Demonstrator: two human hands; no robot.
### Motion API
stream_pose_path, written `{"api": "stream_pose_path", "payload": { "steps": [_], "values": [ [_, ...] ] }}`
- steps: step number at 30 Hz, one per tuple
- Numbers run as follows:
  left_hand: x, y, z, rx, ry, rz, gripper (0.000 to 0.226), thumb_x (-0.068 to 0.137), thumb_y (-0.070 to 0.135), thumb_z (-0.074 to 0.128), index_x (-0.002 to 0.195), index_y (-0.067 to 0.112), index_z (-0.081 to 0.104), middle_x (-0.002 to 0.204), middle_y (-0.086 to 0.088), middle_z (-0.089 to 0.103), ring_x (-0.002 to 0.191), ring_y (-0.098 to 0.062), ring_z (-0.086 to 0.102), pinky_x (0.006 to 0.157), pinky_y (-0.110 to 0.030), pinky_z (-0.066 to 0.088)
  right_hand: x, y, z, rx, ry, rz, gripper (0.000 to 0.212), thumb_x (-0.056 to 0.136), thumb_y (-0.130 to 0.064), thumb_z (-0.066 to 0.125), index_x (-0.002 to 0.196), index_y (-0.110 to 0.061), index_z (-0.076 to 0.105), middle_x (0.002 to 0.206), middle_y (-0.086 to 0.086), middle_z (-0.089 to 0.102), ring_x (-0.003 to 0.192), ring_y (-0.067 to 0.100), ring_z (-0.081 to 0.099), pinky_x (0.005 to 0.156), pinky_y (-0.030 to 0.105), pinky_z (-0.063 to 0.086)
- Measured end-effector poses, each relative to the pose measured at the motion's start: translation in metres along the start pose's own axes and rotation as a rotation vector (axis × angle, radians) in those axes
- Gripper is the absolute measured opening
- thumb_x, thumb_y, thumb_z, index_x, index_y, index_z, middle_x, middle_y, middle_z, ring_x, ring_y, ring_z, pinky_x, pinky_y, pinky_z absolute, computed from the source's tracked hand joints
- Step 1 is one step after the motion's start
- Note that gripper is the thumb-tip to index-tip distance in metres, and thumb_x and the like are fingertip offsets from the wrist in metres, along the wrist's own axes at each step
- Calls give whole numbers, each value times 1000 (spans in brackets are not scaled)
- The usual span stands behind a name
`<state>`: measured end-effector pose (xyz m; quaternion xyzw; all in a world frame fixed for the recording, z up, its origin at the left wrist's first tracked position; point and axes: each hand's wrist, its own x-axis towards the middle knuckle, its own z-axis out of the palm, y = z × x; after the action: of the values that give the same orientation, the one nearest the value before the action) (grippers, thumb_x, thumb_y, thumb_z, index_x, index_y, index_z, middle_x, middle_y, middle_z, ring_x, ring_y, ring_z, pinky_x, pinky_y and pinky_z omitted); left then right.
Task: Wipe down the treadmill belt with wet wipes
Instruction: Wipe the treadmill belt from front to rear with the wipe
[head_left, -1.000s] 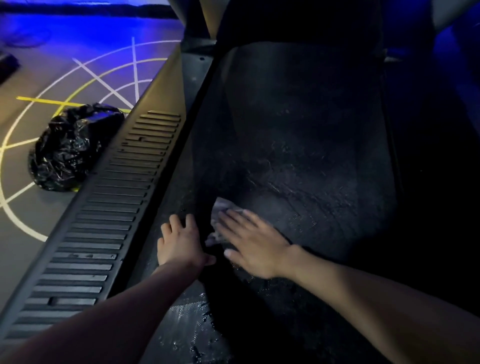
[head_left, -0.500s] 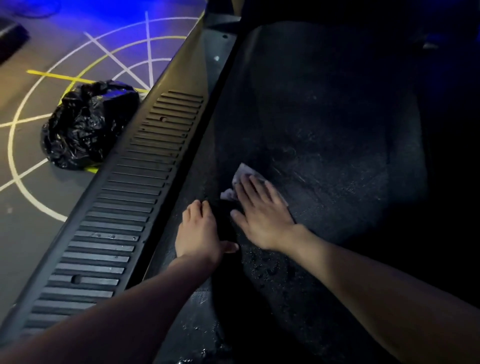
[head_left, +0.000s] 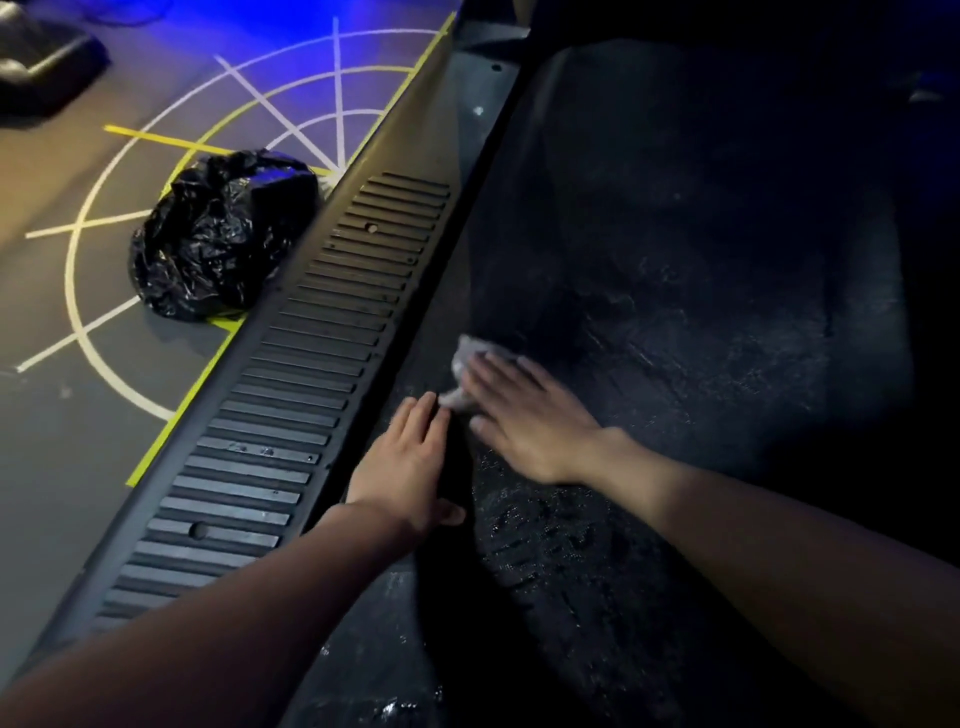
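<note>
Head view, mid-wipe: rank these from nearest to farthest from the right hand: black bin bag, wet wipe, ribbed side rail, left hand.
1. wet wipe: pressed on the belt under the fingers of the right hand.
2. left hand: just to its left, near the belt's edge.
3. ribbed side rail: further left, beyond the left hand.
4. black bin bag: on the floor, past the rail.

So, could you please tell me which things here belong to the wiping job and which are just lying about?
Part of the job: wet wipe, treadmill belt, right hand pressing the wipe flat, left hand resting flat near the belt's edge.
Just lying about: black plastic bag on the floor, ribbed side rail, painted floor lines.
</note>
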<state>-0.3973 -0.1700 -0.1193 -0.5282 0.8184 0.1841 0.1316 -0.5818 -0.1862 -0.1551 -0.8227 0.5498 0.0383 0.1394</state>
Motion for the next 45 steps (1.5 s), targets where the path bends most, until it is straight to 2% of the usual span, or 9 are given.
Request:
{"api": "stream_pose_path", "payload": {
  "steps": [3, 8, 13, 17, 19, 22, 27, 35, 45],
  "values": [
    [-6, 5, -2, 28, 99, -163, 108, 58, 59, 82, 138, 8, 31, 143, -11, 25, 136, -28, 24, 115, -31, 22, 15, -10, 2, 4, 42, 183, 69, 101, -54, 8, 158, -17, -7, 166, 3, -11, 152, 18, -13, 122, 41, -9],
    [-6, 8, 0, 61, 99, -186, 94, 60, 61, 80, 126, 10, 39, 127, -5, 35, 120, -23, 36, 104, -29, 34, 13, -16, 4, 5, -7, -99, 67, 100, -52, 4, 158, -18, -3, 166, 2, -8, 152, 16, -12, 122, 39, -6],
    [-5, 9, -3, 66, 84, -200, 91, 60, 59, 82, 124, 10, 40, 125, -5, 36, 118, -22, 36, 102, -28, 32, 41, -32, 4, 89, 96, 225, 66, 103, -49, 16, 158, -17, 0, 166, 3, -8, 152, 18, -12, 122, 42, -7],
    [-5, 10, -5, 51, 84, -197, 88, 58, 56, 83, 123, 12, 42, 124, -4, 37, 117, -21, 37, 102, -27, 32, 31, -45, 7, 95, -11, -26, 62, 105, -40, 22, 158, -16, 1, 166, 4, -10, 151, 20, -14, 122, 43, -7],
    [-5, 10, -6, 42, 75, -206, 88, 58, 55, 84, 122, 11, 42, 125, -4, 37, 117, -22, 37, 102, -27, 33, 33, -40, -4, 227, 29, -94, 58, 103, -34, 34, 156, -13, 21, 165, 7, 11, 152, 22, 7, 123, 43, 7],
    [-3, 14, -10, 41, 68, -213, 90, 57, 55, 85, 120, 9, 42, 124, -5, 37, 117, -23, 36, 101, -29, 34, 35, -28, -19, 401, 335, 88, 41, 93, -22, 55, 133, -13, 52, 137, 5, 52, 126, 27, 48, 104, 45, 38],
    [-5, 16, -11, 21, 61, -246, 91, 56, 53, 87, 121, 9, 42, 125, -5, 36, 119, -24, 35, 102, -31, 36, 28, -21, -22, 160, 107, 319, 68, 92, -46, 59, 147, -17, 31, 141, 9, 41, 127, 28, 41, 102, 44, 37],
    [-5, 18, -13, 31, 47, -262, 94, 55, 51, 88, 123, 8, 40, 127, -7, 37, 120, -24, 35, 102, -32, 37, 33, -29, -40, 208, 33, 252, 18, 96, -30, 56, 106, -16, 58, 117, 6, 57, 112, 27, 51, 93, 42, 38],
    [-5, 20, -16, 18, 34, -272, 93, 56, 50, 89, 123, 8, 39, 129, -7, 35, 122, -25, 35, 98, -34, 40, 9, -14, -70, 267, 492, 83, 12, 96, -17, 58, 92, -16, 46, 84, -1, 55, 67, 18, 44, 50, 29, 25]
  ]
}}
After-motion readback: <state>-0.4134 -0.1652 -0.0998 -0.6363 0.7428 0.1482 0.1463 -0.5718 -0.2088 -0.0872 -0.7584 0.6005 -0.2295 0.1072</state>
